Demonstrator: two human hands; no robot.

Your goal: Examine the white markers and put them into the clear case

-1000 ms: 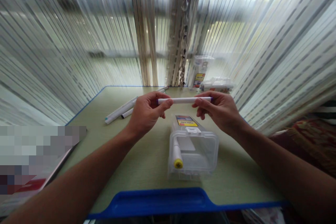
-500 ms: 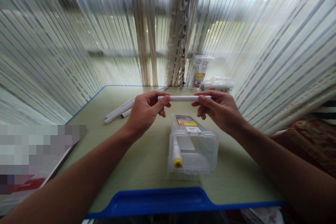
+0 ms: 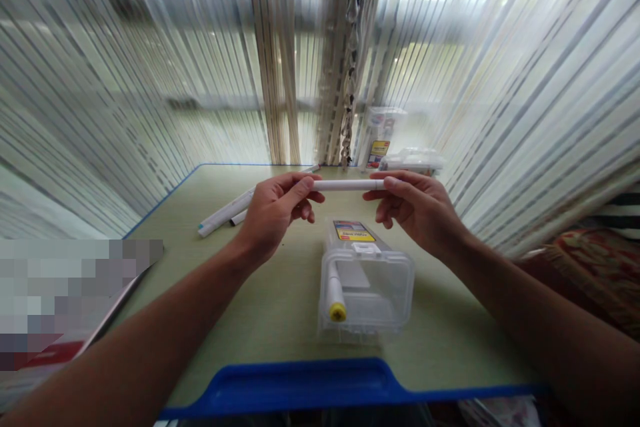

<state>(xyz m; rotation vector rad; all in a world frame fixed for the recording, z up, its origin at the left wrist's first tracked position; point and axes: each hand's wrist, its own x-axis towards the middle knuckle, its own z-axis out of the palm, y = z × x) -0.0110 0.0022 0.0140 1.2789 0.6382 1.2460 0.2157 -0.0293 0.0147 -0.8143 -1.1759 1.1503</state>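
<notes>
A white marker [image 3: 347, 185] is held level above the table, one end in each hand. My left hand [image 3: 280, 210] pinches its left end between thumb and fingers. At the other end, my right hand [image 3: 417, 203] has the same kind of grip, and a thin seam shows beside the thumb. Both tips are hidden by the fingers. Below the hands lies a clear plastic box [image 3: 407, 287] on its side, its open mouth toward me and a yellow label on top. Inside, along its left wall, rests a white marker with a yellow end [image 3: 337, 311].
Several white markers [image 3: 220, 217] lie at the left behind my left hand. At the far edge stand a clear labelled case [image 3: 379, 147] and another clear container [image 3: 413, 161]. The table [image 3: 260, 320] has a blue rim; striped curtains hang behind it.
My left hand's grip now covers the marker's left end, which stuck out before. The right end's purple tip is no longer visible. Otherwise the hands have barely moved.
</notes>
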